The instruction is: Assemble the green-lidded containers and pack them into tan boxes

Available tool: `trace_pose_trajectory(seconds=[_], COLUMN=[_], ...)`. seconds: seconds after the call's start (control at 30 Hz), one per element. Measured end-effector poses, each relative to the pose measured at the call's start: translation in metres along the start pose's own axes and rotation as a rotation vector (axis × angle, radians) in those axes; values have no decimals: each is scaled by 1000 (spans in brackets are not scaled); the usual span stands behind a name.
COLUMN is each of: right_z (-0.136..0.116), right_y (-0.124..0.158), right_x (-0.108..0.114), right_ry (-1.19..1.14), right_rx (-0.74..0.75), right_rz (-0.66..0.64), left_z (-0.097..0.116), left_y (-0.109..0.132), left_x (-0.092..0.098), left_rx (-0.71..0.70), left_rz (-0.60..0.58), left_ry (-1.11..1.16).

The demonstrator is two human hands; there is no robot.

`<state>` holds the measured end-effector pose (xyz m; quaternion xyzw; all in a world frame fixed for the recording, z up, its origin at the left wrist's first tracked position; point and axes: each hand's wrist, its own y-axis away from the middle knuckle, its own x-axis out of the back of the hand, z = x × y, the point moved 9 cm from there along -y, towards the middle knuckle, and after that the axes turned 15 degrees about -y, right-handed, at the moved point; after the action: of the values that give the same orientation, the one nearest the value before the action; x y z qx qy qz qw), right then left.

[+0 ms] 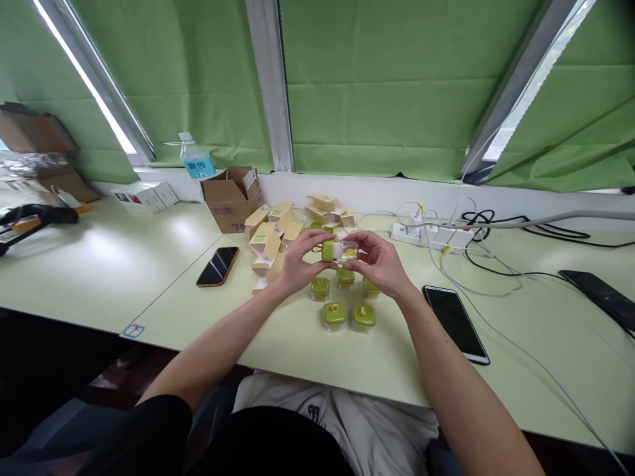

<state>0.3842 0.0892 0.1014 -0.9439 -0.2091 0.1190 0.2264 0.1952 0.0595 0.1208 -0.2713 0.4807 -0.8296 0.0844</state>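
Note:
Between my two hands a small clear jar with a green lid [328,250] is held on its side above the table. My left hand [302,261] grips the green lid end with thumb and fingers. At the clear end, where a yellow spot shows inside, my right hand [380,261] pinches the jar. Below them stand several similar jars with green lids, among them a front left jar [335,316] and a front right jar [364,317]. Others sit just behind, partly covered by my hands. Open small cardboard boxes [268,241] lie heaped beyond my left hand.
A brown carton [233,198] and a water bottle [197,158] stand at the back left. One phone [217,266] lies left of the boxes, a larger phone [455,324] by my right forearm. A white power strip [431,235] with tangled cables is at the back right.

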Motion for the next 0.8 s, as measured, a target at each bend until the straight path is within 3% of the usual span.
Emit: trace_pose_trajectory(seconds=[0.27,0.57,0.8], right_z=[-2,-3,-3], right_y=[0,2,2], right_x=[-2,-11,-9], right_ry=[-28,-104,-57], right_rx=[-7,-40,-49], right_rz=[80,51,72], left_z=[9,3,8], left_y=[-1,3,1], left_x=[6,-7,-5], left_rx=[-84,-63,-168], left_rz=[37,-84,-117], left_ry=[-52,25,-88])
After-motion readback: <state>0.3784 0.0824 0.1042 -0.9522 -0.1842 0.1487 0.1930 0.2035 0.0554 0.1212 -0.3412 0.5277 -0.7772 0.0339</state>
